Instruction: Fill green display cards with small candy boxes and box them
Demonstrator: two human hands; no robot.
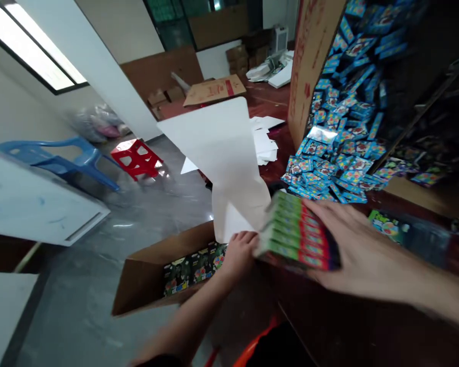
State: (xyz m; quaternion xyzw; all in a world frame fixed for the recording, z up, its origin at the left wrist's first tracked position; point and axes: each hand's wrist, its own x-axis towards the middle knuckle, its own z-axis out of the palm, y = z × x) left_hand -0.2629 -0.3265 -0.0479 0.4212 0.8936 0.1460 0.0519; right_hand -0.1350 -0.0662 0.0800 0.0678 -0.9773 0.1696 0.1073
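My right hand (340, 244) is wrapped around a block of small stacked packs (296, 232), coloured green, red and dark purple and blurred by motion. My left hand (240, 252) has its fingers curled over the lower edge of a white cardboard piece (221, 142), which stands up with a tall, wide flap at the top. The near end of the pack block is right beside my left fingers, over the cardboard's lower part. Below and left of that hand, a brown carton (145, 285) holds several dark printed boxes (191, 272).
A heap of blue packets (336, 148) spills from a big carton (315, 66) onto the dark red table (269, 97). White card pieces (265, 140) lie behind the cardboard. On the floor are a red stool (135, 158) and a blue chair (72, 155). A clear bag (420, 237) is at right.
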